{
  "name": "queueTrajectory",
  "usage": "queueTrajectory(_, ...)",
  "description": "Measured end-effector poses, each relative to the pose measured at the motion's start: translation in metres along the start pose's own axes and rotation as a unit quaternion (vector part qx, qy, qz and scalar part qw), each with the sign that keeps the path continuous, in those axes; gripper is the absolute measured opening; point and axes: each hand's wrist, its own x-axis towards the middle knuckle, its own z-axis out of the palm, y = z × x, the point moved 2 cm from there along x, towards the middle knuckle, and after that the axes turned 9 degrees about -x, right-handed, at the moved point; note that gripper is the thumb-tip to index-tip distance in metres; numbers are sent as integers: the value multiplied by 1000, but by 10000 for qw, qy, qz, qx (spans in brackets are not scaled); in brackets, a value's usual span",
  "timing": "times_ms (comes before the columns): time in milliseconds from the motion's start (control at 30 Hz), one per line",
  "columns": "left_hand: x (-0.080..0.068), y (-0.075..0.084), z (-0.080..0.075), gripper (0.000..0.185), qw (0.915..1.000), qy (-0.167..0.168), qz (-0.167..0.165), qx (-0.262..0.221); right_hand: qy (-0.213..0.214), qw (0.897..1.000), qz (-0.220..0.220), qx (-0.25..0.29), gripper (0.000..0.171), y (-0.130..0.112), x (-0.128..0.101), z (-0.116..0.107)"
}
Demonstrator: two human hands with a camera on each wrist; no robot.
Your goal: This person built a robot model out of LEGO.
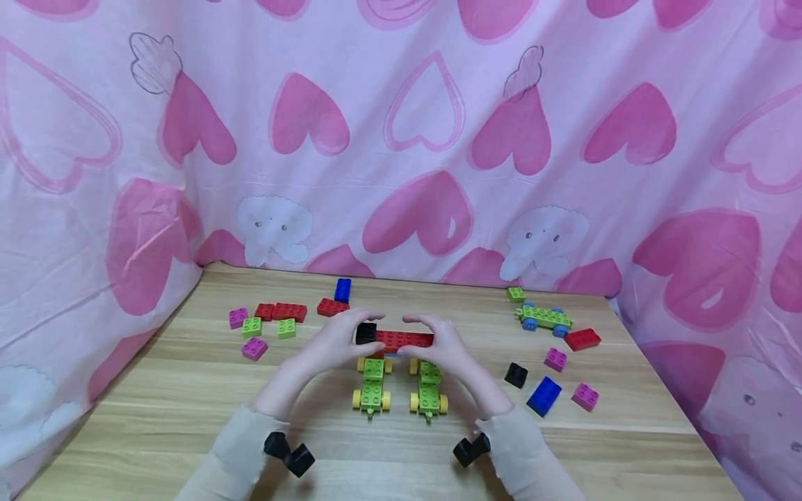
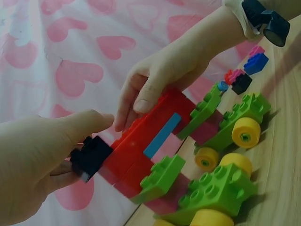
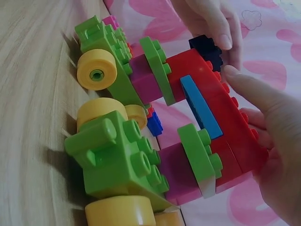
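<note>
Your left hand [image 1: 338, 342] pinches the black brick [image 1: 365, 333] at the left end of the red brick bar [image 1: 404, 339], thumb and fingers curled narrow round it; left wrist view shows the black brick [image 2: 91, 157] held between thumb and fingertips, touching the red bar [image 2: 146, 141]. Your right hand [image 1: 438, 344] grips the bar's right end, fingers curled over its top and thumb on the near side. The bar sits mid-tabletop, a bit toward the far edge, spanning two green wheeled cars [image 1: 372, 384] and [image 1: 429, 390] with yellow wheels, side by side under it. Right wrist view: a blue strip [image 3: 200, 108] on the bar's underside, purple blocks [image 3: 181, 174] and green plates between bar and cars. Toward the far left corner lie pink, green and red loose bricks [image 1: 280, 312] and a blue brick [image 1: 342, 289]. Toward the right edge: a green car with blue wheels [image 1: 544, 318], a red brick [image 1: 583, 339], a black brick [image 1: 516, 375], a blue brick [image 1: 544, 396], pink bricks [image 1: 585, 396]. Wooden tabletop [image 1: 188, 403], pink heart cloth [image 1: 432, 139] behind.
</note>
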Motion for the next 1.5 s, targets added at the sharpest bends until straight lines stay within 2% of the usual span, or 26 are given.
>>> queueTrajectory(133,6,8,3,47,9998,80,189,40,176,9998,14,24,52,3,-5,-5)
queueTrajectory(367,18,17,11,43,9986,15,537,-2,607,9980,-57,-145,46,12,-19,-25)
queueTrajectory(667,32,27,20,44,9965,-238,745,305,727,9957,295,-494,41,45,-41,-50)
queueTrajectory(800,38,31,26,44,9958,-404,776,259,628,9937,552,-752,39,62,-52,-62)
queueTrajectory(1000,43,34,32,44,9947,-605,786,273,222,9897,948,-1051,39,85,-69,-82)
queueTrajectory(1233,49,35,36,45,9947,-782,524,401,-214,9828,1090,-1473,41,109,-84,-101)
queueTrajectory(1500,51,33,41,47,9921,-1104,440,411,-696,9784,1093,-1613,44,121,-91,-101)
